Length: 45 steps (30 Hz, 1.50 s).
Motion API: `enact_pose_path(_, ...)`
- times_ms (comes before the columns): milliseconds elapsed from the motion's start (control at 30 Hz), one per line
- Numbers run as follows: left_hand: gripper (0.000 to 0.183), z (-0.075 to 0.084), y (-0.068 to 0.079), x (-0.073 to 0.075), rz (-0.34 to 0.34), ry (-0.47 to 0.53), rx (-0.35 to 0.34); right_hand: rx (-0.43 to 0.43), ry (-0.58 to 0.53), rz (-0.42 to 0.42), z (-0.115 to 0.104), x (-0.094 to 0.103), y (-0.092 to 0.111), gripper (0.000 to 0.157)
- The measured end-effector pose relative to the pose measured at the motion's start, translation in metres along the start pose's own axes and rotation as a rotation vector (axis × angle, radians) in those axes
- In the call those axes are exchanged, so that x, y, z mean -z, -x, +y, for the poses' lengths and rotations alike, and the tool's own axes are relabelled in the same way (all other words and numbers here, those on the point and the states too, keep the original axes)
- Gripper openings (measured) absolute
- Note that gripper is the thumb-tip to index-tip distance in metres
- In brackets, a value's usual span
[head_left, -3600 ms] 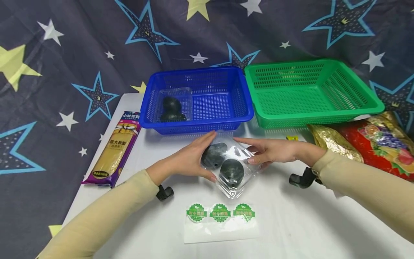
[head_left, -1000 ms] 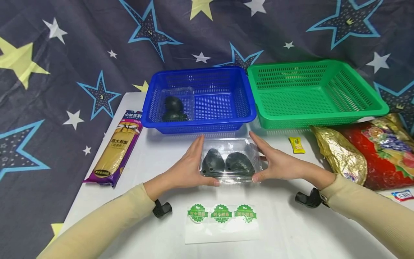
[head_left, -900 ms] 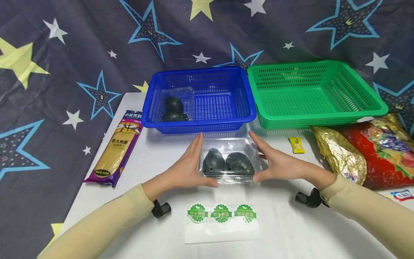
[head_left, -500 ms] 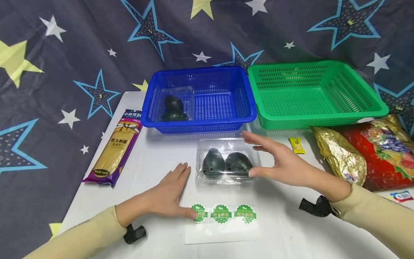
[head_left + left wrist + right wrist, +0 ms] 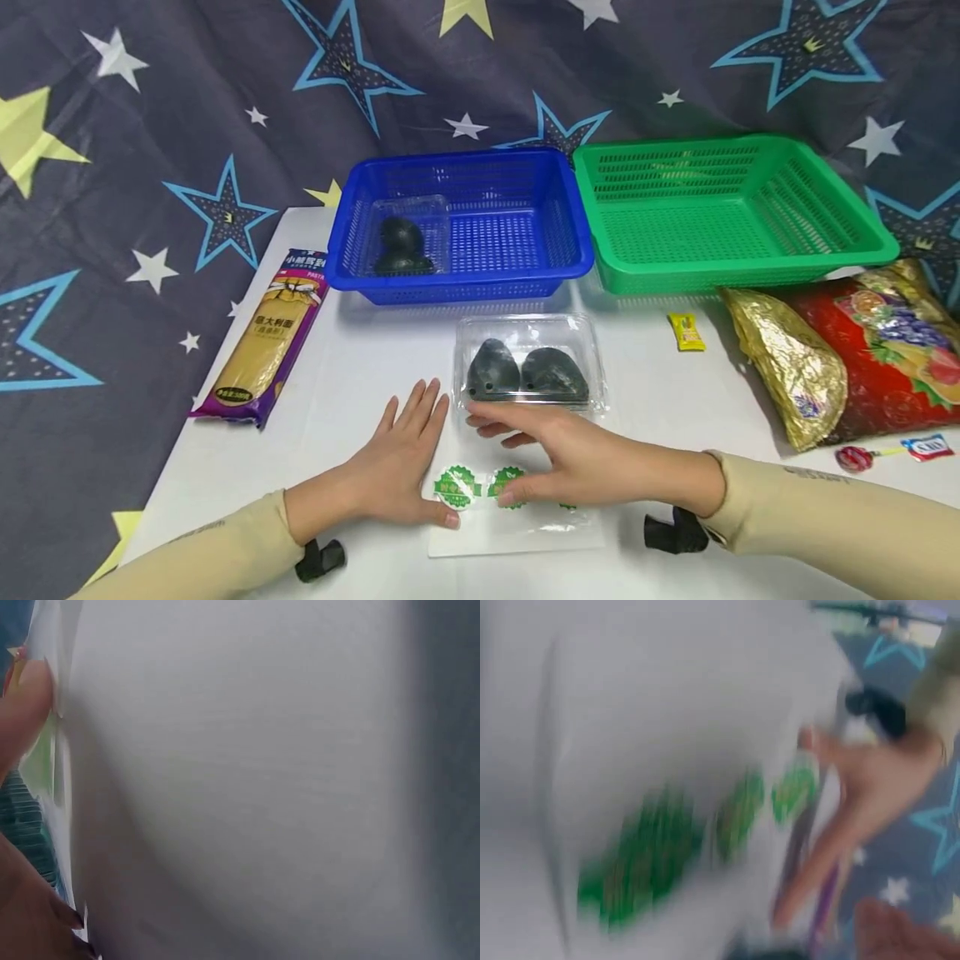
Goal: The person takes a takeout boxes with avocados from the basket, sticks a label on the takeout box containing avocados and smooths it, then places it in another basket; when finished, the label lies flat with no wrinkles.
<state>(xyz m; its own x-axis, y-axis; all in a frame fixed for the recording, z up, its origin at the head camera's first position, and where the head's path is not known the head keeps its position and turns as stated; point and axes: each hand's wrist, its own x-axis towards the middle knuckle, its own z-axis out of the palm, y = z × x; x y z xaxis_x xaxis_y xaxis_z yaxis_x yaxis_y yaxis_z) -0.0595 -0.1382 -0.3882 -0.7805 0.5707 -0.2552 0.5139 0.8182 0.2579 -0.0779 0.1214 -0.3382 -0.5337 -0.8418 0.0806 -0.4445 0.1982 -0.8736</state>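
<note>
Sticker sheet (image 5: 517, 540) lies on a white table (image 5: 352, 350), part of it screened by a person's right hand (image 5: 570, 454). At left, the left hand (image 5: 393, 467) rests with fingers spread, its thumb across the sheet's edge; the left wrist view catches only slivers of it beside a pale expanse. The left sticker (image 5: 457, 487) is in plain sight, the middle sticker (image 5: 507, 477) is partly covered, and the right sticker (image 5: 567, 507) shows as a green sliver beneath the right hand. That hand's fingers and thumb extend loosely apart; blur in the right wrist view leaves contact with the sheet impossible to tell. Behind it, a clear container (image 5: 581, 333) holds two dark fruits (image 5: 555, 375), its front edge partly hidden. At far right, a red-and-gold bag (image 5: 900, 358) is cut off by the frame.

Half a second earlier, the left thumb overlapped the left sticker, now uncovered, and the right hand was at the container, which stays in place. A lollipop (image 5: 855, 458) emerges near the right sleeve (image 5: 810, 508).
</note>
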Motion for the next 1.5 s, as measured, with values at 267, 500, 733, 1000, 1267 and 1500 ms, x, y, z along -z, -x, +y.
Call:
enact_pose_path(267,0.138,-0.001,-0.006,-0.001,0.049,-0.085,-0.003,-0.245,-0.067,-0.003,0.010,-0.029,-0.024,0.073)
enact_pose_path(500,0.140,0.000,-0.007,-0.001,0.052,-0.101,0.003,-0.224,0.264,-0.029,0.016,-0.043,-0.041,0.067)
enact_pose_path(733,0.140,0.001,-0.006,-0.001,0.044,-0.097,0.015,-0.176,0.293,0.011,0.026,-0.050,-0.046,0.054)
enact_pose_path(1000,0.141,0.002,-0.002,-0.002,0.047,-0.100,0.011,-0.191,0.291,-0.035,0.029,-0.052,-0.048,0.034)
enact_pose_path(1267,0.139,-0.005,0.001,-0.002,0.013,-0.078,-0.026,-0.202,0.291,-0.052,0.026,-0.053,-0.046,0.025)
enact_pose_path(1500,0.139,-0.004,0.003,-0.003,0.021,-0.080,-0.022,-0.166,0.241,-0.058,0.025,-0.053,-0.046,0.022)
